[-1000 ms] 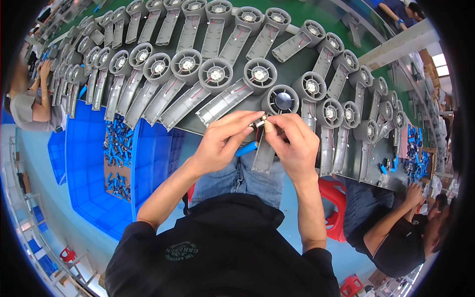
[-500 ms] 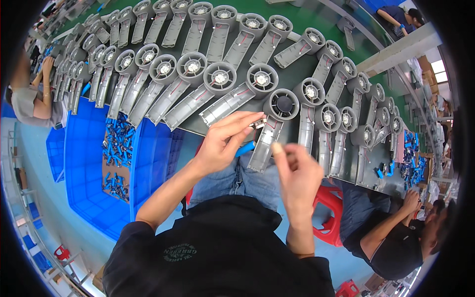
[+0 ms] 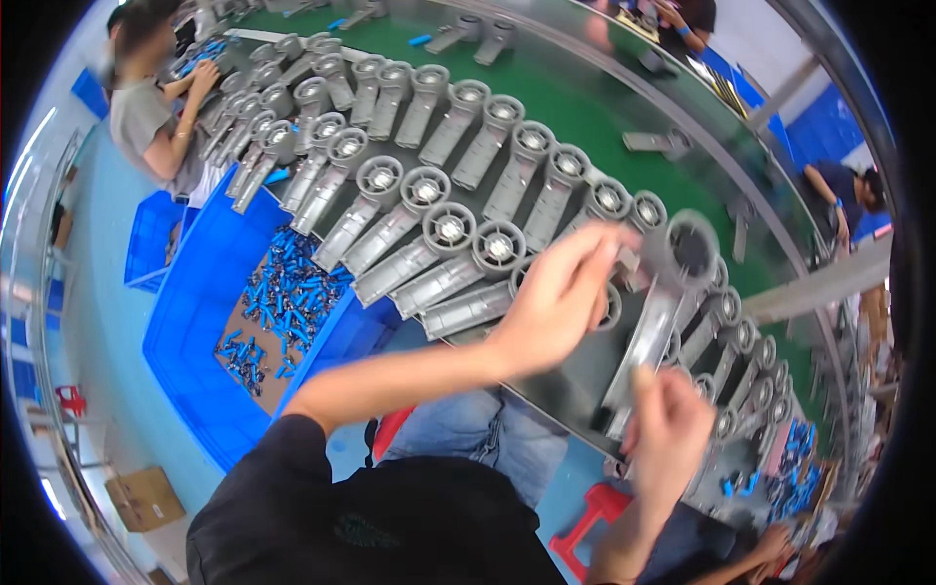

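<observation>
My left hand (image 3: pixel 561 297) reaches over the bench with its fingers pinched. At the fingertips is a small pale part (image 3: pixel 628 259), blurred, which looks like the little circuit board of half a second ago. Right beside it stands a grey fan housing (image 3: pixel 645 341) with a dark round centre and a long trough-shaped handle. My right hand (image 3: pixel 671 419) is closed near the lower end of that handle, thumb up. What its fingers hold, if anything, is hidden and smeared by motion.
Rows of similar grey fan housings (image 3: pixel 448 229) cover the bench. A blue bin (image 3: pixel 185 341) at left adjoins a heap of blue cylinders with wires (image 3: pixel 297 292). More blue cylinders (image 3: pixel 795 468) lie at right. A red stool (image 3: pixel 590 517) stands below. Co-workers sit at both sides.
The view has swung, so the bench sits differently. Both hands have shifted right in the picture, beside the dark-centred housing. The blue cylinder below my left hand no longer shows.
</observation>
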